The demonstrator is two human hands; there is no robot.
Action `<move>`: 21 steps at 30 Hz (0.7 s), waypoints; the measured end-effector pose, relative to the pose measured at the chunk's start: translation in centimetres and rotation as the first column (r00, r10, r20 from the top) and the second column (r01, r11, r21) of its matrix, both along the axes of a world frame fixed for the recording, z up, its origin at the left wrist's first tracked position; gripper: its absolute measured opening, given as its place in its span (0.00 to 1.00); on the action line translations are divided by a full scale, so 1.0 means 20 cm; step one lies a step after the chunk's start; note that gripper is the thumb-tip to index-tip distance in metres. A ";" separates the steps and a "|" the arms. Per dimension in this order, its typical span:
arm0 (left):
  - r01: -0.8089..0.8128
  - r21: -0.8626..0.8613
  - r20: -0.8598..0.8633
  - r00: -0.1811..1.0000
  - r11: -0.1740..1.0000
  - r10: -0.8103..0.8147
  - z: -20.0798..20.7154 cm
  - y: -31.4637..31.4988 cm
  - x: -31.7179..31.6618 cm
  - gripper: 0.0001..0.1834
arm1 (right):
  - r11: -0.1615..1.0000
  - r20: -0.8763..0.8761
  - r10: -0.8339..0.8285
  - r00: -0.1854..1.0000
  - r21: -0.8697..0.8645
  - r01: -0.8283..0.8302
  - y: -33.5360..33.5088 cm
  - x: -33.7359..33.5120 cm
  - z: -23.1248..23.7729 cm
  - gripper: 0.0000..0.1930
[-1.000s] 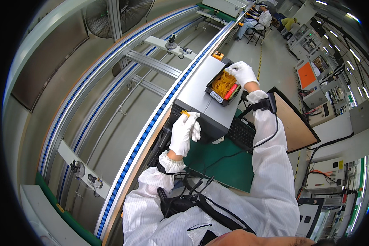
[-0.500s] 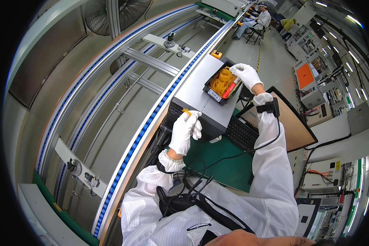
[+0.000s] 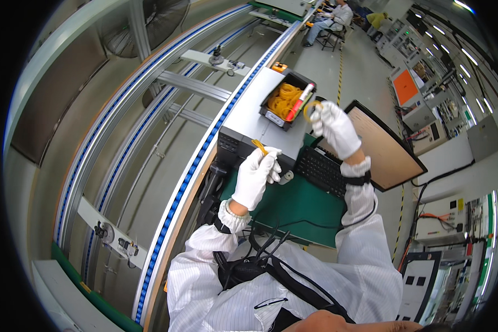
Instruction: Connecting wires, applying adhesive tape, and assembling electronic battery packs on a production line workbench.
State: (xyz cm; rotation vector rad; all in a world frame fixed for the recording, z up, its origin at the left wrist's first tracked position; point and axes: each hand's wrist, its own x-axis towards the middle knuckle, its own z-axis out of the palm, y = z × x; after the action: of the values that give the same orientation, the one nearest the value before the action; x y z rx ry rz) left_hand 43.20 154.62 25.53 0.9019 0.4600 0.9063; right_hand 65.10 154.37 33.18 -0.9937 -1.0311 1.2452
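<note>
Left gloved hand (image 3: 255, 172) clamped on yellow rubber bands (image 3: 259, 145), and right gloved hand (image 3: 336, 131) pinching a single yellow loop (image 3: 309, 110), both by fingertips, presumably for dexterity, beside an open-topped black bin (image 3: 275, 119) apparently placed within reach.

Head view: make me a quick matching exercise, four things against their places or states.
1. right hand
2. marker
3. black bin
4. keyboard

A. on the green mat
B. pinching a round yellow loop
C. on top of the grey box
D. lying against the yellow bands

Pairs: 1-B, 2-D, 3-C, 4-A.
</note>
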 end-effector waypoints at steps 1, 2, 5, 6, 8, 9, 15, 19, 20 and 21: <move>-0.023 0.076 -0.046 0.999 0.997 0.027 0.02 -0.04 0.02 0.10 | 1.000 0.012 0.012 1.000 -0.001 -0.012 -0.11 -0.02 0.00 0.11; -0.029 0.158 -0.087 0.995 0.987 0.043 0.04 -0.08 0.05 0.09 | 1.000 0.026 0.009 1.000 0.001 -0.009 -0.24 -0.03 0.01 0.12; 0.084 0.304 -0.150 0.988 0.949 -0.039 0.10 -0.22 0.16 0.10 | 0.996 -0.052 -0.089 0.995 -0.026 0.087 -0.61 -0.05 0.02 0.11; 0.120 0.383 -0.176 0.983 0.916 -0.056 0.12 -0.29 0.22 0.10 | 0.993 -0.098 -0.119 0.988 -0.037 0.116 -0.74 -0.03 0.02 0.11; 0.250 0.371 -0.158 0.966 0.894 -0.205 0.15 -0.44 0.33 0.11 | 0.971 -0.078 -0.239 0.968 -0.032 0.237 -0.99 0.00 0.02 0.09; 0.343 0.332 -0.099 0.939 0.879 -0.329 0.18 -0.54 0.38 0.11 | 0.952 -0.093 -0.306 0.948 -0.015 0.306 -1.14 0.02 0.02 0.10; 0.705 0.277 -0.098 0.697 0.653 -0.710 0.31 -1.19 0.70 0.14 | 0.728 -0.180 -0.664 0.726 0.069 0.683 -1.98 0.13 -0.02 0.08; 0.814 0.255 -0.143 0.565 0.521 -0.813 0.37 -1.56 0.81 0.14 | 0.576 -0.257 -0.775 0.577 0.088 0.813 -2.40 0.12 -0.03 0.07; 0.835 0.240 -0.187 0.540 0.495 -0.821 0.38 -1.64 0.83 0.13 | 0.565 -0.285 -0.776 0.563 0.081 0.821 -2.50 0.11 -0.03 0.07; 0.844 0.228 -0.210 0.529 0.486 -0.822 0.39 -1.72 0.86 0.13 | 0.549 -0.297 -0.785 0.544 0.072 0.833 -2.58 0.11 -0.04 0.07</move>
State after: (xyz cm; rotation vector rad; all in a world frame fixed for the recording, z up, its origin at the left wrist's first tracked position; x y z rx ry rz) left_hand 60.32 120.19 33.37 1.2774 -0.1165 0.0041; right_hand 67.21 102.70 32.44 -0.9573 -0.3692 0.4196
